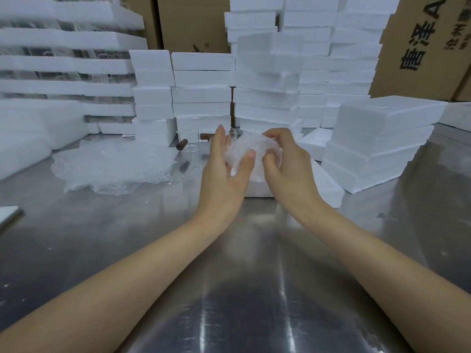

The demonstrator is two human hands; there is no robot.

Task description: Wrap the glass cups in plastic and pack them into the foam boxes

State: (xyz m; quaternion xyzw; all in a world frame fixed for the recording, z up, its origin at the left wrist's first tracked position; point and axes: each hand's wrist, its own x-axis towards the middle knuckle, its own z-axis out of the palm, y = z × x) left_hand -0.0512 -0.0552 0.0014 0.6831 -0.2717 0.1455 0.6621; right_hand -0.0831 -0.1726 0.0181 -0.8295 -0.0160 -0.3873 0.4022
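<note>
A glass cup wrapped in bubble plastic is held between both hands above an open foam box on the steel table. My left hand cradles the bundle from the left, thumb pressed on the wrap and fingers fairly straight behind it. My right hand grips the bundle's right side with curled fingers. The glass itself is mostly hidden by the wrap. An unwrapped glass cup with a brown wooden handle stands just behind and left of the hands, and another handle shows behind it.
A pile of bubble plastic sheets lies on the table at left. Stacks of white foam boxes line the back, with another stack at right. Cardboard cartons stand behind. A flat white object lies at the left edge.
</note>
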